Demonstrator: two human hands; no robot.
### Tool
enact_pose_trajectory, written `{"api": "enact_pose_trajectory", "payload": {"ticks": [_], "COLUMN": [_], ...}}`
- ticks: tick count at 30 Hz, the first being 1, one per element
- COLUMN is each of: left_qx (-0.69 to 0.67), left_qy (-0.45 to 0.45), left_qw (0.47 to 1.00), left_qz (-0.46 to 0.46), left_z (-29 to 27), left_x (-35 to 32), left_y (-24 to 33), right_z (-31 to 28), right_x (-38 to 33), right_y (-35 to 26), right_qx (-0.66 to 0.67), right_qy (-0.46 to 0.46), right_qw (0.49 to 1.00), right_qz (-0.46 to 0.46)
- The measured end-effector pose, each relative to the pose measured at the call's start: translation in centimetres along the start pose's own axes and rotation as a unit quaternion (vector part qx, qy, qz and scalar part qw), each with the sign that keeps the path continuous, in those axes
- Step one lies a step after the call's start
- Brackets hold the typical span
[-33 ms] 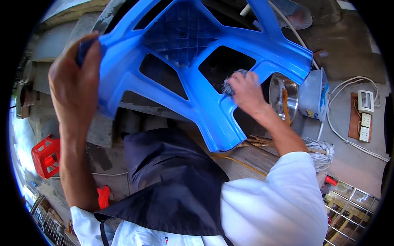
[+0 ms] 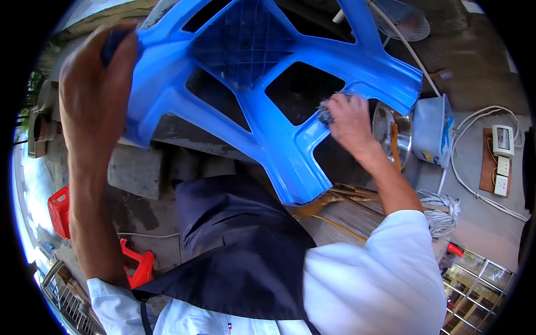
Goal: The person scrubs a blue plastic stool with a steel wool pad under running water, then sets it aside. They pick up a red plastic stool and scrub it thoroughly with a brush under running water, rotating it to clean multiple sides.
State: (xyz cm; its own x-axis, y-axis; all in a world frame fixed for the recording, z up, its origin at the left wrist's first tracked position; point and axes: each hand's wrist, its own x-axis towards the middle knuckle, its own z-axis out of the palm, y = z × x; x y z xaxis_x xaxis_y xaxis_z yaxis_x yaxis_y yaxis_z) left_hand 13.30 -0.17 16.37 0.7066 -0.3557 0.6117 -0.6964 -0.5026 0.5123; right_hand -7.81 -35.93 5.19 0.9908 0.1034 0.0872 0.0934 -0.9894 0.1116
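Observation:
A blue plastic stool (image 2: 282, 162) is tipped over in front of me, its legs and crossbars turned toward me and the ribbed underside of its seat showing. Gripping a leg at the far left is my left hand (image 2: 92, 95), closed around it, with its fingertips partly hidden. My right hand (image 2: 353, 124) is closed on a grey steel wool scourer (image 2: 325, 115), which rests against a crossbar on the stool's right side. Much of the scourer is covered by the fingers. A dark apron (image 2: 240, 240) lies over my lap, below the stool.
Right of the stool stand a metal bowl (image 2: 407, 137) and a translucent plastic box (image 2: 429, 134). Beyond are a socket board (image 2: 501, 162) with white cable, a rope bundle (image 2: 442, 216) and a wire rack (image 2: 480, 290). Red plastic pieces (image 2: 144, 269) sit at lower left.
My right hand has slid a little to the right along the crossbar with the steel wool scourer. My left hand and the stool have shifted slightly left.

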Motion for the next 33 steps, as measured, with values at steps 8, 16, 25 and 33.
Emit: {"api": "enact_pose_trajectory", "payload": {"ticks": [8, 16, 25, 33], "left_qx": [0.145, 0.123, 0.147, 0.153], "left_qy": [-0.063, -0.147, -0.11, -0.127], "left_qw": [0.985, 0.971, 0.977, 0.976], "left_qz": [0.077, 0.147, 0.106, 0.089], "left_z": [-0.3, 2.9, 2.3, 3.2], "left_x": [5.1, 1.5, 0.3, 0.6], "left_y": [8.6, 7.8, 8.0, 9.2], "right_z": [4.2, 6.9, 7.5, 12.1], "right_x": [-2.9, -4.4, -0.1, 0.0], "right_y": [-4.8, 4.4, 2.3, 7.7], "right_qx": [0.174, 0.07, 0.079, -0.03], "right_qy": [0.008, 0.036, -0.06, 0.005], "right_qw": [0.981, 0.989, 0.995, 0.982], "right_qz": [0.088, 0.122, -0.024, 0.184]}}
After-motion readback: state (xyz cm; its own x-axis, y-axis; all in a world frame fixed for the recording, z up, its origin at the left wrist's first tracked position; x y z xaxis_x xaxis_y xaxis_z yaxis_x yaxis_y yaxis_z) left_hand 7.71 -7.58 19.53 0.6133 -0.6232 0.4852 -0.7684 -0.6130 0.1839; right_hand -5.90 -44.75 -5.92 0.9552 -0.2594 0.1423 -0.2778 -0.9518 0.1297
